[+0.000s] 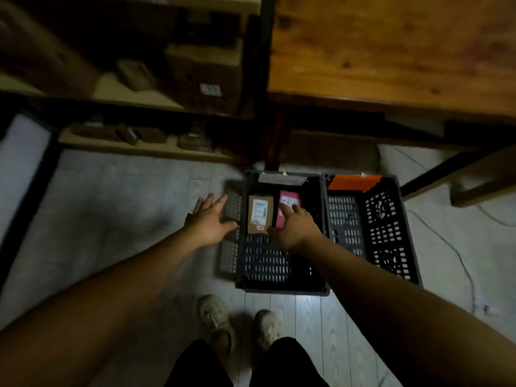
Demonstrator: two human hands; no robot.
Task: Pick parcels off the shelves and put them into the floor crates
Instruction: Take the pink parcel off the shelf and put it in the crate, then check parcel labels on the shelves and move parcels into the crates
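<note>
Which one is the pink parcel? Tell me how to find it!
Look at the two dark slatted plastic crates on the pale floor; take the left crate, the one nearer the shelves. Two flat parcels lie side by side at its far end. The pink parcel is on the right, under the right hand, while its neighbour is a brown cardboard parcel with a white label.

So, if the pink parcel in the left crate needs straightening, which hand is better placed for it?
The right hand. It is inside the left crate, fingers on the pink parcel. The left hand is spread open outside that crate's left wall, farther away.
</note>
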